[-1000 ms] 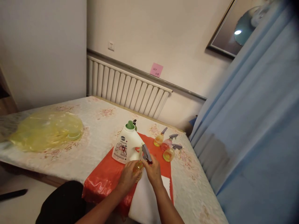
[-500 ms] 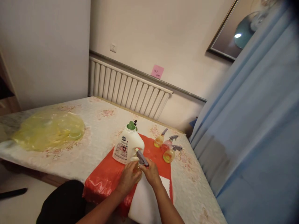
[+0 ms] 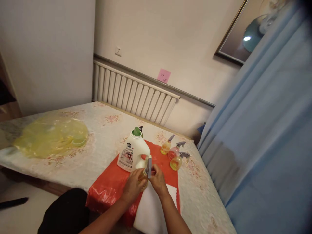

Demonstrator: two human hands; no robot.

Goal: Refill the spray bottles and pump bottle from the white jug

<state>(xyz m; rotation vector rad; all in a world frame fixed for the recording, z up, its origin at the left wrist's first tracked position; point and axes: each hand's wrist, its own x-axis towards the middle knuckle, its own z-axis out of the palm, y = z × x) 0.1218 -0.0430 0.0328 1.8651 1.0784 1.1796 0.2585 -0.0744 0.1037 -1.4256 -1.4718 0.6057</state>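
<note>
My left hand [image 3: 134,184] is wrapped round the clear body of a small spray bottle [image 3: 143,175] holding amber liquid. On the bottle's grey trigger head [image 3: 149,167] the fingers of my right hand [image 3: 158,180] are closed. Just behind my hands stands a large white jug [image 3: 137,148] with a printed label and a green spout in its open neck. To the right are a yellow spray bottle [image 3: 165,148], a pink spray bottle [image 3: 173,152] and a nearer yellow spray bottle [image 3: 175,162], all upright with grey triggers.
A red plastic sheet [image 3: 109,185] lies under the jug, with a white cloth [image 3: 152,211] below my hands. At left, a yellow plastic bag [image 3: 46,136] rests by a pale green cap [image 3: 78,141]. The radiator [image 3: 131,92] lines the wall; a blue curtain [image 3: 263,130] hangs at right.
The trigger head has turned on the bottle, its nozzle swinging from upper left to pointing away from me. My right hand's fingers shifted with it; my left hand stayed in place.
</note>
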